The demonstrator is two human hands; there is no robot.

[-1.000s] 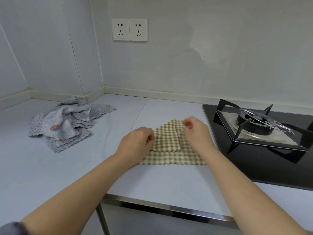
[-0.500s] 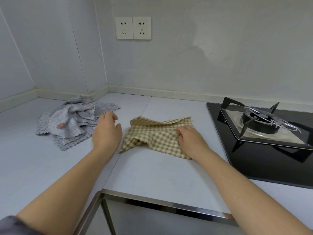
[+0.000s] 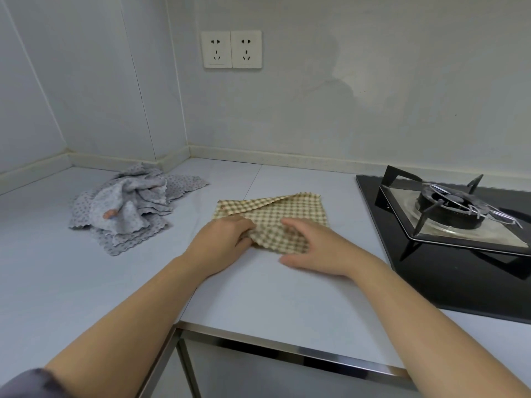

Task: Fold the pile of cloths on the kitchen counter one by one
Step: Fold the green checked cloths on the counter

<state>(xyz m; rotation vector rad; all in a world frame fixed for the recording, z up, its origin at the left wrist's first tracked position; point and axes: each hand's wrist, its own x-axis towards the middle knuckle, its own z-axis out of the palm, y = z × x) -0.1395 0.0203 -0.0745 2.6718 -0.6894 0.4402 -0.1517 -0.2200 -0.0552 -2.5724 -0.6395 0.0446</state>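
A tan checked cloth (image 3: 290, 211) lies partly folded on the white counter (image 3: 258, 288), with one flap laid diagonally across its far edge. My left hand (image 3: 221, 239) grips a bunched fold at the cloth's near left side, fingers curled into the fabric. My right hand (image 3: 313, 245) lies on the cloth's near part with straight fingers pressing down and the thumb on the counter. A crumpled pile of grey dotted cloths (image 3: 129, 208) sits to the left, apart from both hands.
A black gas hob (image 3: 448, 254) with a burner and pan support (image 3: 448, 208) borders the cloth on the right. Two wall sockets (image 3: 231, 49) are on the back wall. The counter's metal front edge (image 3: 287, 349) runs close below my forearms.
The small folded cloth has been opened out wider. My left hand went off toward the grey pile, then came back to take the checked cloth's left side. My right hand stayed on it.
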